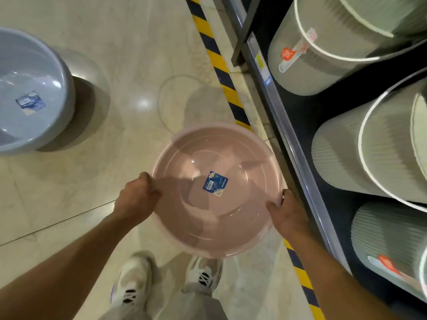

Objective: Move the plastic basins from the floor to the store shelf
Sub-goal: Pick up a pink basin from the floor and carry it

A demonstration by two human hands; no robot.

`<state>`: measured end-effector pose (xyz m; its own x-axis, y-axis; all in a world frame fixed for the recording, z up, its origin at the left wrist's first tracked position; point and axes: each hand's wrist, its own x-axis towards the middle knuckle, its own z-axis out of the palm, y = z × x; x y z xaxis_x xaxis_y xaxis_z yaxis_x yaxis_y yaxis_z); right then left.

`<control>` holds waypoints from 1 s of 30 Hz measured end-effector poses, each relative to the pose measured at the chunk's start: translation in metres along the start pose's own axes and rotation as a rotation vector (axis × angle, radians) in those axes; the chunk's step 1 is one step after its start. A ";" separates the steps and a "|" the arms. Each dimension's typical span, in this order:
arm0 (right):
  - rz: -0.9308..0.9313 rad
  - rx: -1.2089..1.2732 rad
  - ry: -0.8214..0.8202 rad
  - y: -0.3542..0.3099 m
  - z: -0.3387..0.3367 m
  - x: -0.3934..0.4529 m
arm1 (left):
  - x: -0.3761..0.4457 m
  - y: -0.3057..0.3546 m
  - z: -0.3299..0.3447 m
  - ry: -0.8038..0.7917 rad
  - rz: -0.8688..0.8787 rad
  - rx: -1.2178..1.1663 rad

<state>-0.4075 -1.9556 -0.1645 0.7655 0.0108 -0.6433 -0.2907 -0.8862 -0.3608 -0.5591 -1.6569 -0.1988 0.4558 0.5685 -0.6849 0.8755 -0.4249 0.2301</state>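
A round pink plastic basin (217,218) with a blue label inside hangs in the air above the floor, mouth up, just left of the shelf. My left hand (136,197) grips its left rim and my right hand (287,214) grips its right rim. A blue-grey basin (30,88) with a blue label stands on the floor at the far left. The dark store shelf (298,158) runs along the right side.
Several ribbed grey-green bins (342,162) lie on their sides on the shelf. Yellow-and-black hazard tape (221,72) marks the floor along the shelf base. My two white shoes (134,280) stand on the marble floor below the pink basin.
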 end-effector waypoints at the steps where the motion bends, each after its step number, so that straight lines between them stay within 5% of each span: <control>1: -0.002 -0.027 -0.005 0.000 0.004 0.007 | 0.006 -0.001 0.006 0.001 0.016 0.023; 8: 0.007 -0.138 0.051 0.001 0.039 0.039 | 0.030 -0.007 0.038 0.075 0.059 -0.019; 19: 0.162 0.042 0.015 0.005 0.050 0.044 | 0.043 -0.012 0.033 -0.108 -0.053 -0.225; 30: -0.049 0.087 -0.050 -0.122 0.005 -0.012 | -0.013 -0.045 -0.093 0.057 -0.060 -0.377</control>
<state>-0.3837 -1.8453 -0.1163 0.7514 0.0782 -0.6552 -0.3039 -0.8404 -0.4488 -0.5897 -1.5797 -0.1357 0.4007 0.6273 -0.6678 0.8936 -0.1066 0.4360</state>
